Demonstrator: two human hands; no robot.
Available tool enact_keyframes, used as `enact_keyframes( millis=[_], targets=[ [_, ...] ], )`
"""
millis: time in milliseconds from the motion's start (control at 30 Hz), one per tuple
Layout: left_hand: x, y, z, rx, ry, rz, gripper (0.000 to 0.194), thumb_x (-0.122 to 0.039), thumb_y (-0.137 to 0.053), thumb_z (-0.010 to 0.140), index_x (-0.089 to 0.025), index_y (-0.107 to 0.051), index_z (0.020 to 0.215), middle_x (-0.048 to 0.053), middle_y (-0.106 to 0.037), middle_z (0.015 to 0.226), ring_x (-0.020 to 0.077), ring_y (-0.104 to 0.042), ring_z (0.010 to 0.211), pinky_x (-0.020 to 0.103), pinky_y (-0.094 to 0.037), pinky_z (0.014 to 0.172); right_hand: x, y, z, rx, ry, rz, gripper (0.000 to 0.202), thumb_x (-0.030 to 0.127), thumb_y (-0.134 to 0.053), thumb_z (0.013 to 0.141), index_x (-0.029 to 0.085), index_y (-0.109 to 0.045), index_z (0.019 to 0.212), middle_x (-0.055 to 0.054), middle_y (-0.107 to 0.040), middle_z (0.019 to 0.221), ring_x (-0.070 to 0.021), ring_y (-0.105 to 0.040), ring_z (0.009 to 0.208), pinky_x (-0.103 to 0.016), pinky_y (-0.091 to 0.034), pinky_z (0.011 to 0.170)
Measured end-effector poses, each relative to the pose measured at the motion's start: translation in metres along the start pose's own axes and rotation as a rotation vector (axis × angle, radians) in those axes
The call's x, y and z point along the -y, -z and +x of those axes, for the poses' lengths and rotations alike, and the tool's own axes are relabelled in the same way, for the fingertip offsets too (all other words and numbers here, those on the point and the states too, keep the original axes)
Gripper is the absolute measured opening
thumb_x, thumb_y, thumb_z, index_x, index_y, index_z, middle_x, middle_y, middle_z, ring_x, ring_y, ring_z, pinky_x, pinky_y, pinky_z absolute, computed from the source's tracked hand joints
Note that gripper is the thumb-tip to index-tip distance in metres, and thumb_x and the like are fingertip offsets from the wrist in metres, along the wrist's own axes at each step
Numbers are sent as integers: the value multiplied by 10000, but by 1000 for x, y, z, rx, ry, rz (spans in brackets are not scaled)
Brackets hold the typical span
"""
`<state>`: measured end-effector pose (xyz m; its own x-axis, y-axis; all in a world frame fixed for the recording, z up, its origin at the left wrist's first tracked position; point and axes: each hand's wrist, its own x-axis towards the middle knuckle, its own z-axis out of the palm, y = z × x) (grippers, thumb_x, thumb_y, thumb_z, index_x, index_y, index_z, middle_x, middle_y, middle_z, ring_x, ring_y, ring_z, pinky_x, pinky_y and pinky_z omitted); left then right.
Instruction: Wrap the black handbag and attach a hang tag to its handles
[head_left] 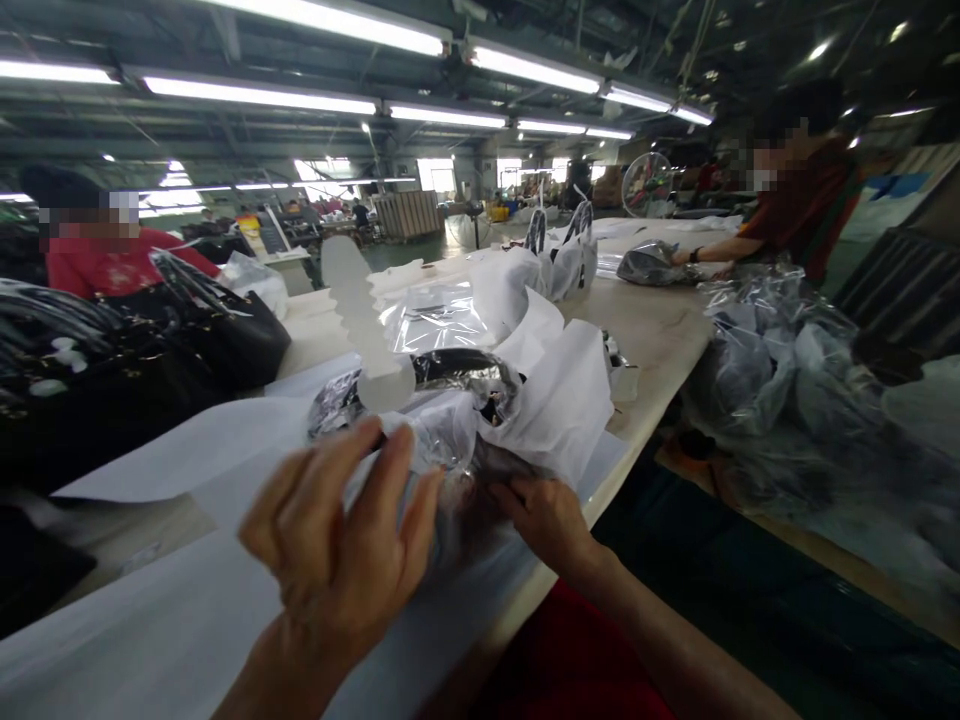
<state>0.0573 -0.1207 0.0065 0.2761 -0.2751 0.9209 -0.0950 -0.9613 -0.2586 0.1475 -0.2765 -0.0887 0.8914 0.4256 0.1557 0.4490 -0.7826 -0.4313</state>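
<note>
"How's the left hand (334, 540)?"
"Released, fingers spread, near the plastic-wrapped bundle (444, 435) on the worktop (667, 320)."
"And the right hand (551, 518)?"
"Fingers bent at the bundle's near side; whether they grip it, I cannot tell."

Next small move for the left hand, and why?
Probably bring the left hand in to steady the wrapped bundle: it is spread open with no visible grip, while the right hand is at the bundle's near side and the white paper beside it stands up loosely. Whether the right hand pinches anything is too blurred to tell.
</note>
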Motion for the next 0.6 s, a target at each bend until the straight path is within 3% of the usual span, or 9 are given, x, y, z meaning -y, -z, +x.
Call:
enact_keyframes(
  millis=[67, 100, 200, 267, 400, 600],
  targets=[
    [6, -1, 33, 34, -8, 40, 767, -285, -730, 692, -60, -365, 1328, 196, -420, 1306, 357, -360, 1241, 497, -367, 1006, -2, -10, -9, -26, 107, -4, 399, 384, -414, 911, 173, -642, 661, -56, -672, 629, -164, -622, 589, -272, -284, 510],
    [11, -4, 48, 109, 21, 28, 712, -317, -688, 732, -66, -375, 1320, 180, -463, 1278, 342, -395, 1223, 497, -373, 998, -2, -17, -14, -9, 182, 10, 389, 367, -414, 911, 169, -636, 661, -55, -670, 623, -160, -619, 575, -275, -275, 503],
    [25, -20, 83, 375, 295, -147, 428, -438, -589, 781, -117, -618, 1061, 42, -658, 857, 197, -610, 793, 391, -491, 785, -1, -37, -28, 111, 378, 59, 316, 319, -466, 882, 167, -627, 657, -40, -670, 626, -157, -623, 574, -277, -271, 498],
    [34, -30, 98, 446, 535, -280, 479, -555, -611, 696, -102, -681, 835, -17, -581, 591, 110, -517, 541, 340, -479, 640, 0, -47, -32, 193, 397, 64, 225, 276, -511, 851, 176, -642, 699, -32, -687, 668, -161, -639, 613, -268, -287, 511],
    [45, -43, 119, 339, 844, -331, 597, -565, -708, 545, -25, -663, 797, -28, -522, 583, 59, -439, 527, 397, -458, 671, -2, -50, -20, 316, 379, 73, 173, 253, -525, 834, 205, -673, 757, -25, -707, 731, -166, -658, 684, -246, -337, 551],
    [68, -67, 140, 157, 1027, -416, 586, -377, -799, 512, 24, -632, 904, 4, -550, 693, 68, -492, 596, 419, -464, 694, -1, -40, 29, 316, 440, 147, 194, 222, -486, 857, 217, -677, 890, -31, -710, 870, -187, -660, 824, -242, -417, 649]
  ],
)
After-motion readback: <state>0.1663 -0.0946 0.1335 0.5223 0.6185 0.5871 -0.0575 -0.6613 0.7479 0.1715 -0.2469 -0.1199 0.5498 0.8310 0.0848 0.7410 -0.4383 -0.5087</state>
